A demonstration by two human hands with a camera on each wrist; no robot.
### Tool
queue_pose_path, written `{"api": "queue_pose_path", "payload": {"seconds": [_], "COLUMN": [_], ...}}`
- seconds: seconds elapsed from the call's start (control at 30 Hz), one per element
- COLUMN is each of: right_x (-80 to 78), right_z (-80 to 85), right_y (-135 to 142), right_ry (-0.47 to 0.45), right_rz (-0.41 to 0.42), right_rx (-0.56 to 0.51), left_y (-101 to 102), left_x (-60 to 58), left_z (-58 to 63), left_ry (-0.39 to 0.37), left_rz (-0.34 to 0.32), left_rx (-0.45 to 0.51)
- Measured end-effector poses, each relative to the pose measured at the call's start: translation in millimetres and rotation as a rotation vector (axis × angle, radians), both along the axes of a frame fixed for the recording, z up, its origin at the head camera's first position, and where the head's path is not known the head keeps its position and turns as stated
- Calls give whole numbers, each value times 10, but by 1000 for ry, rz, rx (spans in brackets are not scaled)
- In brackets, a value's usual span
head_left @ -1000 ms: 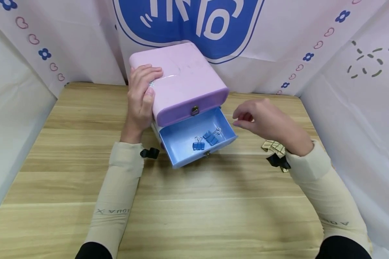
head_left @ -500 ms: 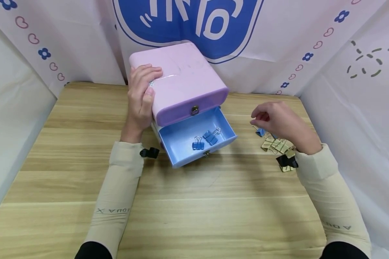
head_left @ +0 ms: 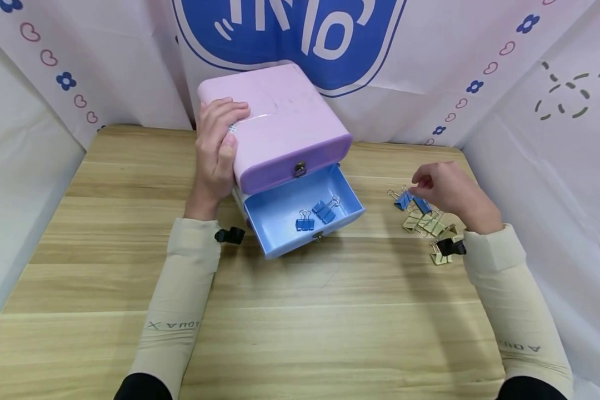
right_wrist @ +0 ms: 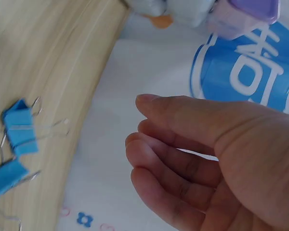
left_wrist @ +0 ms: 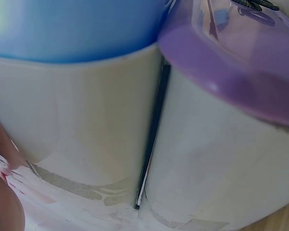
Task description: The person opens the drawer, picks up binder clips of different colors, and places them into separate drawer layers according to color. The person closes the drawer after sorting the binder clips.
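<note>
My left hand [head_left: 216, 150] grips the left side of a pink and purple drawer box [head_left: 280, 122], fingers over its top. Below the purple front, a light blue drawer [head_left: 275, 233] is pulled out with two blue binder clips [head_left: 305, 222] lying inside. In the left wrist view the box's pale side [left_wrist: 77, 110] fills most of the picture. My right hand [head_left: 452, 191] hovers over blue binder clips [head_left: 403, 201] on the table, its fingers loosely curled with nothing between them. In the right wrist view those blue clips [right_wrist: 20, 127] lie apart from the fingertips.
Several gold binder clips [head_left: 425, 223] lie in a pile beside the blue ones, partly behind the right wrist. A wooden table [head_left: 300, 333] carries everything. White printed cloth [head_left: 130, 66] hangs at the back and both sides.
My right hand has moved right, away from the drawer, to the clip pile, uncovering blue and gold clips. The left hand stays on the box, and the two clips in the drawer have not moved.
</note>
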State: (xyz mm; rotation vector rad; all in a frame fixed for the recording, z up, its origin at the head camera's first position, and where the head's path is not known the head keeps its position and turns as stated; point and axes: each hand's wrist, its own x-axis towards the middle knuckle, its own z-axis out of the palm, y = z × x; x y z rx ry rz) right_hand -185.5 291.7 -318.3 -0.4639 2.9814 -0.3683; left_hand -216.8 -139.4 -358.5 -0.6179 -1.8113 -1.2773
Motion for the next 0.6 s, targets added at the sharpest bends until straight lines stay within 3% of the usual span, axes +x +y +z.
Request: {"api": "queue_pose_path", "payload": {"seconds": [0.6], "right_x": [-160], "right_z": [-305], "right_y": [374], "right_ry": [-106], "right_rz": [-94], "right_rx": [41], "left_y": [21], "left_x": [40], "left_z": [37], "left_ry": [-3], "left_rz": [-9], "left_rx": [7]}}
